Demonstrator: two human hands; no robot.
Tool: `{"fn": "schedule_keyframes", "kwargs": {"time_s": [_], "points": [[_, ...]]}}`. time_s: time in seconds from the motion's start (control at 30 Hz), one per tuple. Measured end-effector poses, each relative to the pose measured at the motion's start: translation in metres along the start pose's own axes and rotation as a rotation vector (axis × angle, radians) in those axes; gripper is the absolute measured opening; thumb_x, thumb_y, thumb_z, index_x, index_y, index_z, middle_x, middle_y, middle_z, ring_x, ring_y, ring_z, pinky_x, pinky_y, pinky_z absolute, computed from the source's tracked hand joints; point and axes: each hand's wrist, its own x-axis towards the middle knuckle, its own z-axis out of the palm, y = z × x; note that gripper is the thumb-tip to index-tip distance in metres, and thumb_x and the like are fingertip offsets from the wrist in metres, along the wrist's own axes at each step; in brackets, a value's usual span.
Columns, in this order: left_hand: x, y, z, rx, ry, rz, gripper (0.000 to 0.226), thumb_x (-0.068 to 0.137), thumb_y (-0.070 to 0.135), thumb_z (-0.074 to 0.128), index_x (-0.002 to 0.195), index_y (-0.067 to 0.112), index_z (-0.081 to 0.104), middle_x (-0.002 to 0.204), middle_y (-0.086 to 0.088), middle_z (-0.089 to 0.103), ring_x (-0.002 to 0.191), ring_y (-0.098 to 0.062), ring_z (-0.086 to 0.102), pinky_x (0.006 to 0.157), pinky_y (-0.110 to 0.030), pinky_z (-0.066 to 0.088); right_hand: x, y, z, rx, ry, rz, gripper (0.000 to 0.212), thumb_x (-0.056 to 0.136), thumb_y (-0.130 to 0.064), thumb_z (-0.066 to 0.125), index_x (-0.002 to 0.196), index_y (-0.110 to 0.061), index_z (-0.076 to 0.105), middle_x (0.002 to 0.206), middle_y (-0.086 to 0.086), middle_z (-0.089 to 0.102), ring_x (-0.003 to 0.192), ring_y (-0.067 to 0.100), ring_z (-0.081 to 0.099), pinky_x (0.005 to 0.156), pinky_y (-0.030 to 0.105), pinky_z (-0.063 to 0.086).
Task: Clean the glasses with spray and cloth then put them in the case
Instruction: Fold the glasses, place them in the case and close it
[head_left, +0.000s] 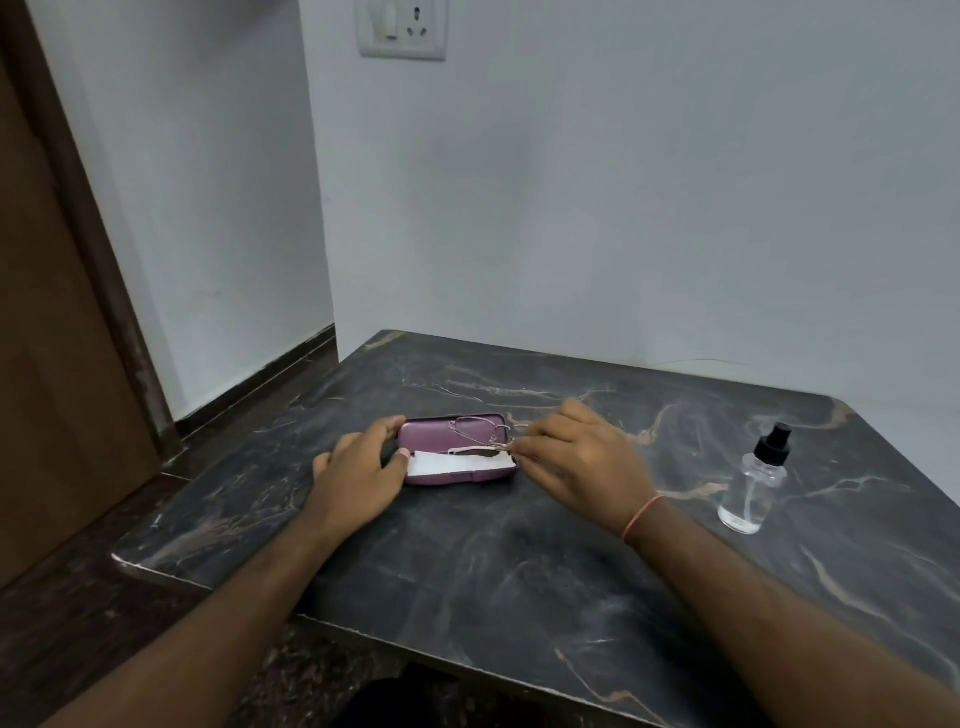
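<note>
Dark marble table (519, 571): left hand (358, 473) grips the open purple case (457, 470); right hand (576, 457) pinches the glasses (475, 431) over it, beside the cloth (441, 464). Whether cleaning is done, I cannot tell; spray bottle (753, 483) stands apart.

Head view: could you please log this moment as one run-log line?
left hand holds open case | right hand pinches glasses over case | cloth inside | spray bottle upright, right

The tabletop (519, 545) is seen to be dark veined stone with a dull polish, chipped pale along its near edge. The case (457, 475) is made of smooth matt purple plastic and the glasses (478, 434) of thin shiny metal wire. The bottle (750, 488) is formed of clear glossy plastic under a matt black cap, and a white cloth (441, 464) looks soft.
</note>
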Motion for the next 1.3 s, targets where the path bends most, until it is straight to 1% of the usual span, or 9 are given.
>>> {"fn": "schedule_keyframes", "kwargs": {"time_s": [0.1, 0.3, 0.43, 0.7, 0.87, 0.97, 1.07, 1.17, 1.3], "points": [[0.0, -0.001, 0.0, -0.033, 0.008, 0.001, 0.045, 0.11, 0.039, 0.052, 0.154, 0.046, 0.047, 0.147, 0.01, 0.065, 0.147, -0.018, 0.05, 0.123, -0.051, 0.026, 0.013, -0.001, 0.015, -0.003, -0.034, -0.043, 0.007, 0.099, -0.024, 0.08, 0.099, -0.019, 0.085, 0.094, -0.002, 0.078, 0.08, 0.027, 0.066, 0.064, 0.037, 0.056], [-0.001, -0.003, 0.001, -0.068, 0.033, 0.027, 0.043, 0.113, 0.024, 0.044, 0.151, 0.044, 0.052, 0.142, 0.018, 0.068, 0.14, -0.014, 0.055, 0.122, -0.05, 0.027, 0.021, -0.002, 0.036, 0.032, -0.085, -0.09, 0.013, 0.104, -0.024, 0.073, 0.103, -0.017, 0.084, 0.097, 0.001, 0.077, 0.081, 0.029, 0.063, 0.067, 0.041, 0.057], [-0.001, -0.004, 0.0, -0.092, 0.047, 0.04, 0.042, 0.114, 0.024, 0.043, 0.15, 0.044, 0.053, 0.143, 0.02, 0.068, 0.139, -0.012, 0.056, 0.122, -0.049, 0.028, 0.022, -0.001, 0.041, 0.042, -0.064, -0.126, 0.009, 0.104, -0.021, 0.075, 0.103, -0.016, 0.083, 0.1, 0.0, 0.077, 0.08, 0.029, 0.062, 0.07, 0.04, 0.058], [-0.005, -0.001, -0.003, -0.133, 0.063, 0.06, 0.04, 0.115, 0.023, 0.045, 0.147, 0.043, 0.056, 0.137, 0.024, 0.07, 0.135, -0.009, 0.06, 0.123, -0.049, 0.033, 0.015, 0.005, 0.041, 0.146, -0.219, -0.125, 0.011, 0.102, -0.016, 0.074, 0.104, -0.016, 0.084, 0.107, 0.002, 0.081, 0.086, 0.032, 0.069, 0.074, 0.043, 0.061], [-0.007, 0.002, -0.005, -0.168, 0.05, 0.049, 0.037, 0.115, 0.025, 0.046, 0.145, 0.043, 0.058, 0.126, 0.032, 0.067, 0.131, -0.006, 0.064, 0.125, -0.05, 0.035, 0.015, 0.001, 0.036, 0.173, -0.239, -0.119, 0.013, 0.099, -0.017, 0.072, 0.104, -0.019, 0.084, 0.107, -0.004, 0.081, 0.089, 0.027, 0.067, 0.078, 0.039, 0.058], [-0.009, 0.004, -0.006, -0.197, 0.057, 0.048, 0.034, 0.115, 0.028, 0.048, 0.143, 0.042, 0.06, 0.123, 0.03, 0.07, 0.126, -0.003, 0.066, 0.125, -0.05, 0.039, 0.014, -0.001, 0.033, 0.157, -0.262, -0.125, 0.013, 0.097, -0.019, 0.073, 0.105, -0.022, 0.084, 0.106, -0.008, 0.081, 0.092, 0.025, 0.066, 0.079, 0.039, 0.059], [-0.01, 0.006, -0.008, -0.224, 0.058, 0.04, 0.032, 0.114, 0.031, 0.051, 0.143, 0.041, 0.062, 0.123, 0.027, 0.072, 0.122, -0.001, 0.069, 0.124, -0.052, 0.04, 0.011, -0.005, 0.03, 0.139, -0.223, -0.119, 0.012, 0.096, -0.019, 0.076, 0.105, -0.022, 0.084, 0.104, -0.007, 0.081, 0.092, 0.023, 0.067, 0.08, 0.034, 0.057], [-0.011, 0.008, -0.009, -0.228, 0.044, 0.032, 0.032, 0.113, 0.038, 0.055, 0.144, 0.041, 0.06, 0.12, 0.027, 0.07, 0.122, -0.005, 0.069, 0.125, -0.056, 0.04, 0.006, -0.01, 0.029, 0.153, -0.137, -0.036, 0.011, 0.098, -0.019, 0.076, 0.105, -0.019, 0.083, 0.102, -0.004, 0.08, 0.089, 0.024, 0.068, 0.076, 0.035, 0.058], [-0.011, 0.009, -0.008, -0.21, 0.055, 0.026, 0.036, 0.109, 0.048, 0.06, 0.145, 0.044, 0.059, 0.112, 0.028, 0.07, 0.122, -0.002, 0.068, 0.127, -0.058, 0.034, 0.004, -0.014, 0.027, 0.143, -0.09, 0.09, 0.015, 0.099, -0.02, 0.077, 0.112, -0.018, 0.083, 0.106, -0.004, 0.079, 0.092, 0.027, 0.066, 0.082, 0.037, 0.058]]}}
